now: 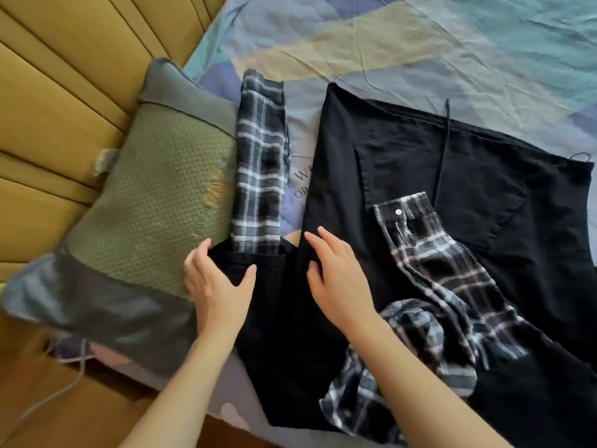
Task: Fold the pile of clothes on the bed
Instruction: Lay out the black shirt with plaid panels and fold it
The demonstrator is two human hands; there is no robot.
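At the bed's left edge a green pillow (155, 202) lies beside a folded plaid garment (260, 176). The left hand (216, 286) grips a black fabric edge; the right hand (336, 279) rests flat, fingers straight, on black trousers (468, 176) spread mid-bed under a plaid shirt (429, 286).

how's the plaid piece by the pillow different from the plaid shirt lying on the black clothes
The plaid piece by the pillow lies straight and flat in a narrow strip; the plaid shirt is crumpled and twisted. The plaid piece rests mostly on the bedsheet, its lower end at the black fabric under the left hand; the shirt sprawls over the black garment. Both share the same dark plaid.
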